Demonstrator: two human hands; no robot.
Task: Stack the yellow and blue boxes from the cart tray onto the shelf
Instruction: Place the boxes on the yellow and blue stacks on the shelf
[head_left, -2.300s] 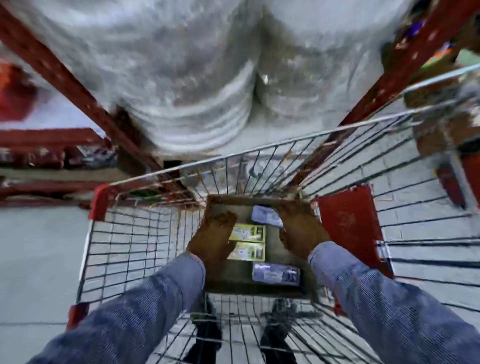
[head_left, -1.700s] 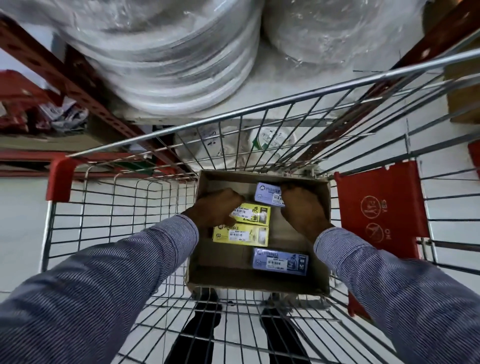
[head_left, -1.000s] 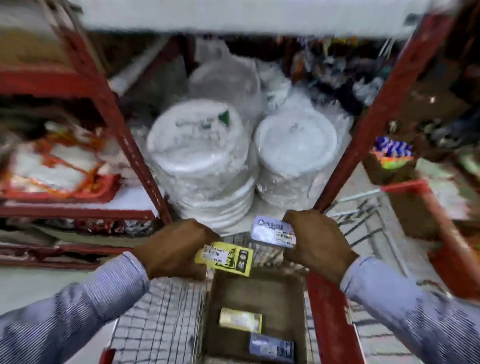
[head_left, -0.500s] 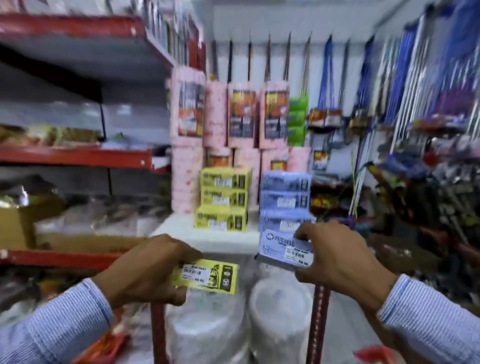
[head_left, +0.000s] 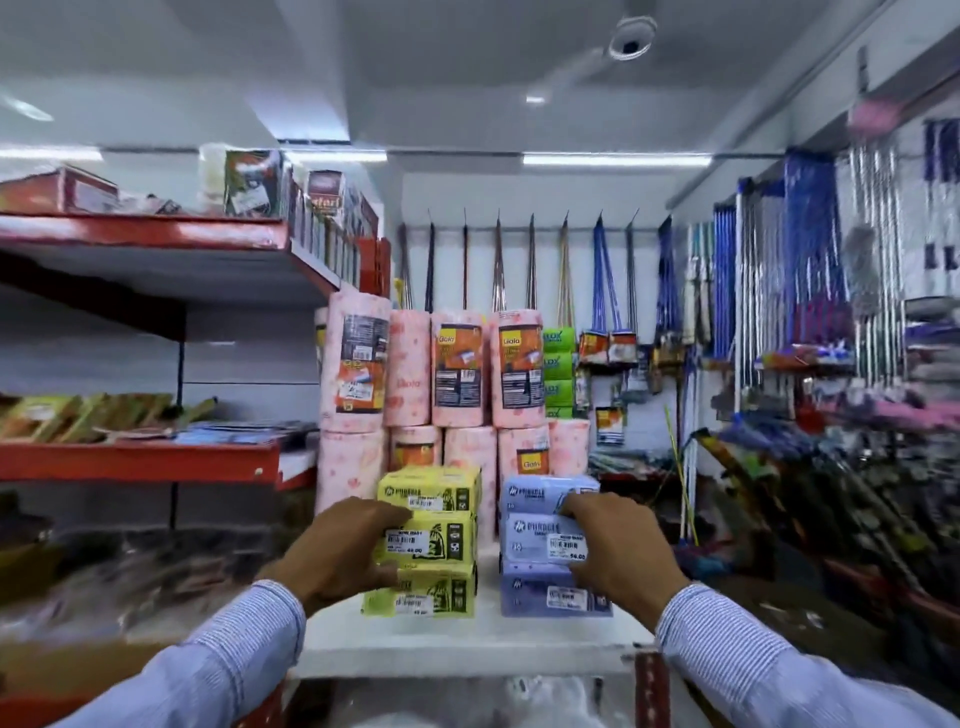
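Note:
My left hand (head_left: 337, 551) grips a yellow box (head_left: 428, 540) by its left end. My right hand (head_left: 618, 545) grips a blue box (head_left: 543, 535) by its right end. Both boxes are held up at shelf height, close in front of the matching stacks. The yellow stack (head_left: 431, 491) and the blue stack (head_left: 550, 595) stand side by side on the white shelf board (head_left: 467, 644). Each held box covers the middle of its stack. The cart and its tray are out of view.
Pink paper rolls (head_left: 457, 374) stand stacked right behind the two stacks. Red shelves (head_left: 145, 460) with goods run along the left. Brooms and mops (head_left: 810, 291) hang on the right wall. Wrapped white goods (head_left: 540, 696) sit under the shelf board.
Both hands took a box each from the cart tray and lifted them. My view swung up from the cart to the shelf, and the boxes moved forward up to the stacks.

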